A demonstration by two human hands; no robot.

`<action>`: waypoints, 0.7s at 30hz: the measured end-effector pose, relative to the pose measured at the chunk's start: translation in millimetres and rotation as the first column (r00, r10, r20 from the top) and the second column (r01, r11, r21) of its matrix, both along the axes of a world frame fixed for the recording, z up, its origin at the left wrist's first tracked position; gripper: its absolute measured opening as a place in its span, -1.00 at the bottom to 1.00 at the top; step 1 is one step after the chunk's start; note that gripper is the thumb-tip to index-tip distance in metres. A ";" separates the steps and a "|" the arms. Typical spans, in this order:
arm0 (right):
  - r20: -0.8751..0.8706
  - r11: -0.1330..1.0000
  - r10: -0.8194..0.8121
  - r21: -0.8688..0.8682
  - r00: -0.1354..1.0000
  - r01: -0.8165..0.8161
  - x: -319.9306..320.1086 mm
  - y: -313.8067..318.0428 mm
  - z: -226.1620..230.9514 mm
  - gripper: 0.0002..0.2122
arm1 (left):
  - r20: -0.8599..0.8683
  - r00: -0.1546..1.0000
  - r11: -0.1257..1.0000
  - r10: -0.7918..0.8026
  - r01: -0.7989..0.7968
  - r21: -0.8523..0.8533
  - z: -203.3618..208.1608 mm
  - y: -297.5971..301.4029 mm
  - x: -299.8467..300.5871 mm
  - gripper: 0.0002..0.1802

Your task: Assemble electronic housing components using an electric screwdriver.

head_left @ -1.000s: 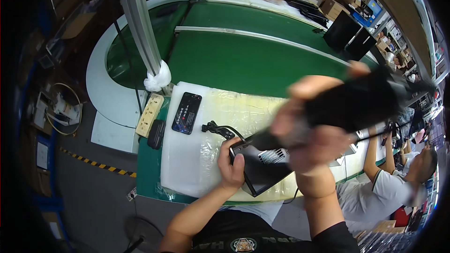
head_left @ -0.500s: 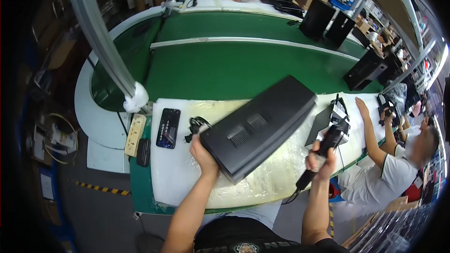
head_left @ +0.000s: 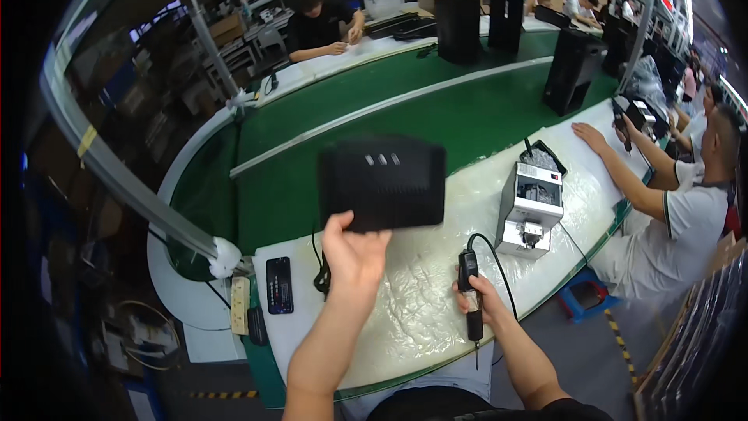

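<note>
My left hand [head_left: 357,253] grips the near edge of a black box-shaped housing [head_left: 382,187], held up over the far side of the padded bench. Motion blurs the housing; small bright marks and a row of fine slots show on the side toward me. In my right hand [head_left: 485,300] is an electric screwdriver [head_left: 470,284], its bit pointing down toward the bench's near edge and its cord looping off the top. Right of it stands a silver screw feeder [head_left: 531,210]. A black cable [head_left: 321,273] lies partly hidden beside my left wrist.
A phone [head_left: 278,285], a power strip [head_left: 240,306] and a small black case [head_left: 256,326] lie at the left. Beyond the bench runs a green conveyor [head_left: 273,187] with black speaker cabinets [head_left: 574,70]. One co-worker [head_left: 662,187] sits at the right, another [head_left: 319,27] across.
The housing has swung up and away from me, turning another side my way. The screwdriver has moved left and its bit now points down. My view has shifted right.
</note>
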State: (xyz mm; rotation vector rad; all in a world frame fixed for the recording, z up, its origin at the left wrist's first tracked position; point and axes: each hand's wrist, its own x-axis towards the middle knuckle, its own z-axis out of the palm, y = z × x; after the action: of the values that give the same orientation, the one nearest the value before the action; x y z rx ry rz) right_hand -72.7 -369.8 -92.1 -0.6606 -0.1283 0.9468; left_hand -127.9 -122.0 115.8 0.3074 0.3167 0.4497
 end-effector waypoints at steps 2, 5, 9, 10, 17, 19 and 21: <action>-0.009 1.000 0.006 0.004 1.000 -0.006 0.4 -1.8 -2.9 -0.51 | 0.051 0.999 0.999 0.014 -0.016 0.035 14.9 11.3 30.6 -0.61; 0.009 1.000 0.023 -0.006 1.000 -0.023 -0.1 2.4 -6.7 -0.54 | 0.102 0.977 0.983 0.185 -0.186 -0.001 29.9 47.6 75.5 -0.63; 0.003 1.000 0.009 -0.010 1.000 -0.009 3.8 -2.1 -6.7 -0.61 | -0.005 0.962 0.958 0.274 -0.273 -0.092 61.7 74.6 125.6 -0.25; 0.002 1.000 0.017 -0.002 1.000 -0.017 5.7 -2.9 -8.5 -0.65 | -0.003 0.964 0.956 0.266 -0.264 -0.127 65.7 79.8 136.4 -0.18; -0.013 0.999 0.012 -0.032 1.000 -0.013 3.9 0.2 -1.3 -0.70 | 0.018 0.949 0.937 0.315 -0.314 0.152 59.3 89.2 157.7 -0.44; -0.020 0.999 0.002 -0.042 1.000 -0.003 3.8 -1.3 -3.1 -0.71 | 0.055 0.966 0.900 0.252 -0.255 0.353 40.6 84.8 145.2 -0.69; 0.011 0.998 0.015 -0.068 1.000 -0.014 4.2 -2.9 -5.0 -0.71 | 0.033 0.974 0.823 0.226 -0.209 0.528 6.8 68.6 126.0 -0.84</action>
State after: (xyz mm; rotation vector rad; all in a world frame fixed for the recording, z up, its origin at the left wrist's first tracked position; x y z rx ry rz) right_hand -68.5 -372.6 -97.0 -0.7290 -0.1119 0.9650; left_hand -1.9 -53.4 122.6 0.8279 0.2536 0.7613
